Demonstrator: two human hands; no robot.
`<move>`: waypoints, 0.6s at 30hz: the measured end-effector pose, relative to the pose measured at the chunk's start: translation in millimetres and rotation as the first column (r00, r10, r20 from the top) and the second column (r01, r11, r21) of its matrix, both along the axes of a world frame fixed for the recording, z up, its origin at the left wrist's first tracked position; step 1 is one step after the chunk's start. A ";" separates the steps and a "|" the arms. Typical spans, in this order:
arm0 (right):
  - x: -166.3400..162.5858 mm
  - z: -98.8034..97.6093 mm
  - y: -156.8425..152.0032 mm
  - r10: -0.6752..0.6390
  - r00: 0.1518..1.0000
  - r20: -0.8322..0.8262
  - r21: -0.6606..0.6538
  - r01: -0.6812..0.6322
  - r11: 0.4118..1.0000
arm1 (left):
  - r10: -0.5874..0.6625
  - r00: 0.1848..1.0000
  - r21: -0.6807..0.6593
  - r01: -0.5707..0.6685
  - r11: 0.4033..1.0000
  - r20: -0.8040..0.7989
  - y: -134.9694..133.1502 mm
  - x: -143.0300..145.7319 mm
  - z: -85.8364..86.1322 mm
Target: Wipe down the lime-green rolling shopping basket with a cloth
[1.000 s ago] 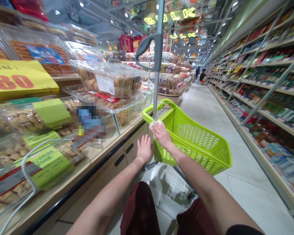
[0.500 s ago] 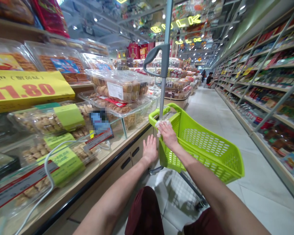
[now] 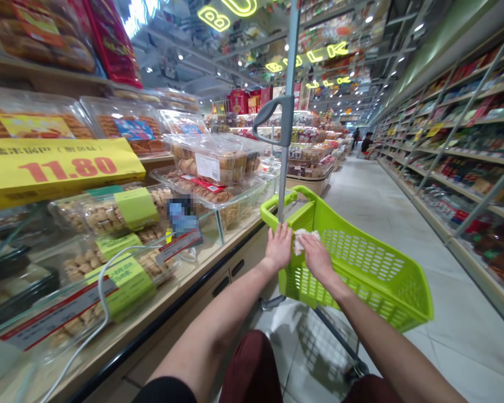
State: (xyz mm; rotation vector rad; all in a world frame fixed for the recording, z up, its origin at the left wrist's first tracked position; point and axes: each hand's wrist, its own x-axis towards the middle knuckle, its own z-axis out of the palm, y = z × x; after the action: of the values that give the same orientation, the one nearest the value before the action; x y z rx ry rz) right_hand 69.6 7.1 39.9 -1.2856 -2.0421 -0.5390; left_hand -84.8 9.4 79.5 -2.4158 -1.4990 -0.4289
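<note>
Right hand (image 3: 318, 257) — fingers gathered on cloth (image 3: 299, 245) | cloth at basket's (image 3: 357, 252) left end, long axis running rightward from it | left hand (image 3: 279, 249) — fingers extended, nearer post (image 3: 283, 179).

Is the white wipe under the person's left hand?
No, the white wipe is under the right hand, while the left hand is beside it.
</note>
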 end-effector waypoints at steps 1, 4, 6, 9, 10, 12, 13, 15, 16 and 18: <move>11.8 -6.3 -4.2 -0.013 1.000 0.021 -0.018 0.013 1.000 | -0.042 0.998 0.009 0.042 0.999 -0.037 3.0 4.6 1.9; 54.9 -33.1 -23.7 -0.081 0.994 0.073 -0.026 0.083 0.996 | -0.119 0.979 -0.034 0.115 0.993 -0.163 9.9 14.2 4.4; 86.7 -50.1 -39.5 -0.150 0.985 0.083 -0.005 0.151 0.989 | -0.120 0.969 -0.068 0.108 0.992 -0.217 12.4 17.3 4.4; 130.7 -67.5 -62.5 -0.214 0.971 0.104 0.031 0.212 0.977 | -0.108 0.967 -0.079 0.092 0.993 -0.230 11.6 20.2 3.7; 143.0 -71.4 -69.3 -0.241 0.965 0.103 0.046 0.237 0.970 | -0.104 0.968 -0.079 0.088 0.993 -0.227 10.0 21.0 3.2; 162.8 -77.3 -81.0 -0.301 0.949 0.090 0.069 0.296 0.953 | -0.099 0.970 -0.070 0.085 0.994 -0.222 4.6 22.1 1.8; 170.0 -79.2 -85.5 -0.326 0.942 0.082 0.072 0.321 0.944 | -0.101 0.970 -0.063 0.089 0.994 -0.220 1.0 22.3 0.8; 177.5 -80.5 -91.0 -0.367 0.928 0.061 0.059 0.364 0.930 | -0.114 0.970 -0.049 0.106 0.993 -0.215 -7.8 21.8 -1.7; 176.8 -79.6 -91.6 -0.384 0.922 0.045 0.043 0.382 0.923 | -0.124 0.970 -0.044 0.118 0.992 -0.211 -12.7 21.1 -2.9; 164.9 -73.9 -88.2 -0.399 0.917 -0.006 -0.004 0.399 0.917 | -0.154 0.967 -0.040 0.149 0.988 -0.201 -23.2 18.6 -4.9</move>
State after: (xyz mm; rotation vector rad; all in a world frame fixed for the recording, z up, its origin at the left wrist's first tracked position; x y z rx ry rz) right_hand 234.5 -81.1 -34.0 -1.7173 -1.7756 -0.7121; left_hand -66.1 -13.8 74.6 -2.5161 -1.2461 -0.1857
